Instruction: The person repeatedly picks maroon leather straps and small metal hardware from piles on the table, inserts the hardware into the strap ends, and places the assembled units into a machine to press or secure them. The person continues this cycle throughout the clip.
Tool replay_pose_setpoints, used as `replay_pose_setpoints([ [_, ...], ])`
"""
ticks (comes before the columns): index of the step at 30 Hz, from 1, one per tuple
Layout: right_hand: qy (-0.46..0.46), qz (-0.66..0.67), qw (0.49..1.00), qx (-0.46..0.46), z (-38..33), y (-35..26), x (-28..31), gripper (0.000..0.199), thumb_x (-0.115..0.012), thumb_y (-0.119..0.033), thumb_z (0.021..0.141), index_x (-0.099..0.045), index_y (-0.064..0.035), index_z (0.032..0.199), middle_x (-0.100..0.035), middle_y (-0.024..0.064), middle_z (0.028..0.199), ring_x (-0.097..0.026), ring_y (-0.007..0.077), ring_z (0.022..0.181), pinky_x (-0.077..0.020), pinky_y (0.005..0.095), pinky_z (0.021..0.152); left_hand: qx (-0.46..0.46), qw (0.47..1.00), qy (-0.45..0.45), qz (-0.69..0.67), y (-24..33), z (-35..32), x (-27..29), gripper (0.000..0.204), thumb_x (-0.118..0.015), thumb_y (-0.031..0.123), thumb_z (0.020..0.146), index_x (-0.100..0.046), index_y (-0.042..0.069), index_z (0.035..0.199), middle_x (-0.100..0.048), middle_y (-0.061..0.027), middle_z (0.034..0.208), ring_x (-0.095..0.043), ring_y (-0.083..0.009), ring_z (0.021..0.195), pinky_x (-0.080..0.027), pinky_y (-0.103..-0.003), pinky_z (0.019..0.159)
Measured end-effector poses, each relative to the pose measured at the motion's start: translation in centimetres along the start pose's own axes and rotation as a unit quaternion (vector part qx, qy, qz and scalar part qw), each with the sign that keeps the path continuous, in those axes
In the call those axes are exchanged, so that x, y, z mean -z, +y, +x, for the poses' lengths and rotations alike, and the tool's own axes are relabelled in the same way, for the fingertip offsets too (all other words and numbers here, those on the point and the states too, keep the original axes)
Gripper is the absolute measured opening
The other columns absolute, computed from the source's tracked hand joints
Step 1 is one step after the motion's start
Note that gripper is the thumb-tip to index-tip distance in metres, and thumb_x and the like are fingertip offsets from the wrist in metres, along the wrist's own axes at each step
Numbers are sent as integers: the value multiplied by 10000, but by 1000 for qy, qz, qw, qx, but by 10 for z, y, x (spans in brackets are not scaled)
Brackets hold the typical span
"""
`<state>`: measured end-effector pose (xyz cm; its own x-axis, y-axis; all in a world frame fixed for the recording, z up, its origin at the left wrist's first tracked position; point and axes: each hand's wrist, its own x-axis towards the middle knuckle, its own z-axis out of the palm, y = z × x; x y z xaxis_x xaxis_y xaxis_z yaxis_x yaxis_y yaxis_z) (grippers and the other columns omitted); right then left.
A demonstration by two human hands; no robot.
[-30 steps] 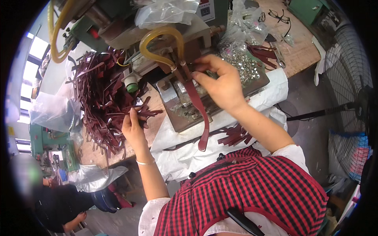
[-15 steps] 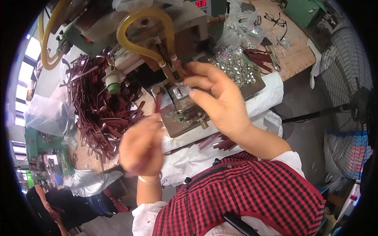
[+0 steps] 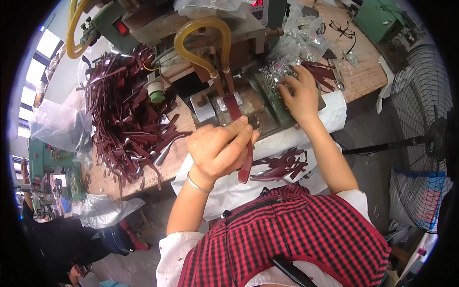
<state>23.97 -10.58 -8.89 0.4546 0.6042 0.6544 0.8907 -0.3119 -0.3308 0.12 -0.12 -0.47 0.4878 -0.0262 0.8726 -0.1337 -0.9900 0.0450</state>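
Observation:
My left hand [image 3: 217, 150] is closed around a dark red eyeglass temple [image 3: 233, 109]. The temple's flat far end lies on the metal fixture of the bench machine [image 3: 203, 110], under two prongs joined to a yellow hose [image 3: 179, 40]. Its curved near end sticks out below my fingers. My right hand [image 3: 303, 95] is over the heap of small shiny metal parts [image 3: 271, 79] on the machine's right side. The right fingers are bent but apart, with their tips at the heap; I see nothing held between them.
A big pile of dark red temples [image 3: 126, 124] covers the bench at left. Several more temples [image 3: 282, 167] lie on the white cloth [image 3: 213, 198] near my apron. Eyeglasses [image 3: 342, 29] rest at the back right. A black fan [image 3: 423, 138] stands at far right.
My left hand has moved right and up, bringing a temple onto the fixture. My right hand has left the fixture for the metal parts at right.

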Motion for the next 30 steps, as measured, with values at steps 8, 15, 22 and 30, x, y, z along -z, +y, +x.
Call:
replay_pose_setpoints([
  [8, -24, -59, 996, 67, 6, 2, 3, 165, -749, -115, 804, -704, -55, 951, -637, 158, 1280, -577, 356, 1244, -494, 445, 1001, 125, 991, -15, -35, 30, -29, 33, 304, -820, 62, 737, -739, 77, 1030, -745, -133, 1118, -660, -197, 678, -488, -287, 558],
  [15, 41, 18, 999, -10, 6, 9, 8, 142, -708, -132, 837, -714, -52, 955, -701, 126, 958, -660, 331, 939, -519, 423, 837, 255, 926, -161, 228, -20, -95, 157, 241, -737, -33, 763, -739, 74, 978, -724, -89, 978, -666, -255, 845, -534, -373, 819],
  [22, 51, 122, 989, -66, 16, -3, -1, 130, -717, -114, 832, -716, -48, 944, -697, 146, 879, -669, 345, 862, -525, 423, 777, 19, 812, -533, 238, -94, -170, 192, 219, -607, 115, 789, -731, 77, 965, -645, -65, 1149, -570, -231, 1003, -444, -429, 1018],
  [30, 31, 280, 921, -270, -30, -1, 54, 163, -744, -70, 858, -733, -20, 1013, -720, 42, 881, -658, 115, 808, -509, 257, 763, 243, 904, -298, 189, -81, -167, 144, 174, -696, 19, 763, -666, 6, 934, -595, -121, 993, -583, -298, 860, -483, -383, 784],
])
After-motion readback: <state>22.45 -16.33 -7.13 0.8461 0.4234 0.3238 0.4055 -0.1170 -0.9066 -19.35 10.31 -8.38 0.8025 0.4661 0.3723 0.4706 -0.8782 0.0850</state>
